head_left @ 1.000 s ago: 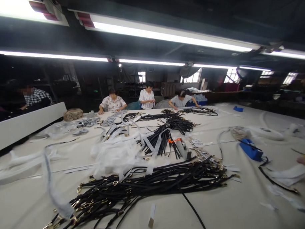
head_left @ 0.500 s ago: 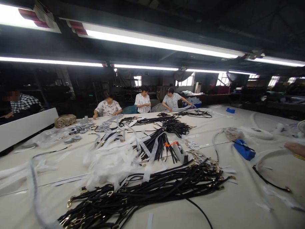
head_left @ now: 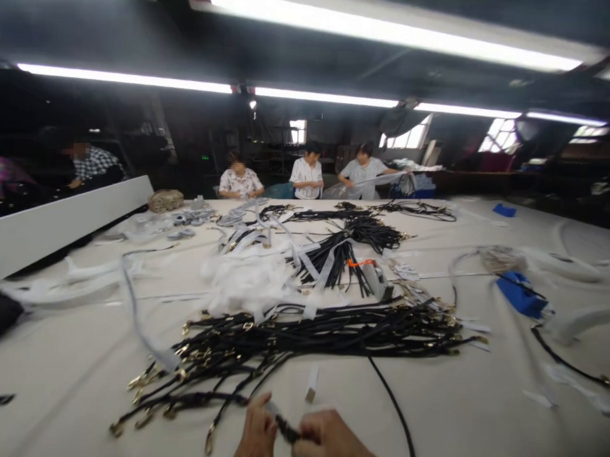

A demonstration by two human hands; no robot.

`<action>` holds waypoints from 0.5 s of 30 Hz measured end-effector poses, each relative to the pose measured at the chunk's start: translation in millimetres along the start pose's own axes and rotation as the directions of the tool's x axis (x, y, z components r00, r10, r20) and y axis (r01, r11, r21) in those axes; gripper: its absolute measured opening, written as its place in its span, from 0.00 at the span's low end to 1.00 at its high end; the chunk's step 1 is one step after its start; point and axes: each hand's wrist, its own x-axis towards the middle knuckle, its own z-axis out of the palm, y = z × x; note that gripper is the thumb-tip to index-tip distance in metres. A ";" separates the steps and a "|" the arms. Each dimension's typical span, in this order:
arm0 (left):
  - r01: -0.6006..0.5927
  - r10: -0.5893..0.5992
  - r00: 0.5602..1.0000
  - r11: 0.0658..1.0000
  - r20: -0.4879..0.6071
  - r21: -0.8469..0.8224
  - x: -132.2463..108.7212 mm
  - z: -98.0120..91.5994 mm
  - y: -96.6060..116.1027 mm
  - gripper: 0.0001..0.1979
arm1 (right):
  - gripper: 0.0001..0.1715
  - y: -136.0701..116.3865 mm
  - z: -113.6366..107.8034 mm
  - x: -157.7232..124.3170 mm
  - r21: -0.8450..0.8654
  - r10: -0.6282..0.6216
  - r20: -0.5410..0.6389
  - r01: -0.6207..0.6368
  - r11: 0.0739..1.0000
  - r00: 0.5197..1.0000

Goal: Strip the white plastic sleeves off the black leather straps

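A broad pale table (head_left: 446, 403) bore a pile of black straps (head_left: 339, 340), in front of which the right hand (head_left: 332, 439), fingers pinched together, and the left hand (head_left: 255, 433), whose grip could not be made out, flanked a small dark piece (head_left: 286, 429) held in the right hand's fingers.

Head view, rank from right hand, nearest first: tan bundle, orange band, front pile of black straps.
From the right hand:
1. front pile of black straps, just ahead
2. orange band, mid-table, beyond that pile
3. tan bundle, far left, by the white panel
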 end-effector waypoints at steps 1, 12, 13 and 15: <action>0.032 -0.031 0.999 0.999 0.029 -0.027 -1.4 -2.0 6.8 0.12 | 0.14 -2.1 4.3 2.4 0.030 -0.011 -0.057 0.013 0.999 0.998; 0.226 -0.209 0.973 0.951 0.100 -0.209 -2.9 -24.0 33.4 0.15 | 0.21 -1.4 12.2 12.7 0.331 0.016 0.152 -0.066 0.941 0.988; 0.239 -0.213 0.968 0.944 0.132 -0.228 -3.1 -26.2 34.0 0.16 | 0.18 -1.4 8.6 12.3 0.173 -0.009 0.113 -0.011 0.985 0.994; 0.295 -0.240 0.945 0.919 0.222 -0.263 -2.5 -29.1 36.8 0.17 | 0.16 -4.0 2.5 11.2 -0.025 -0.089 0.078 0.091 0.996 0.993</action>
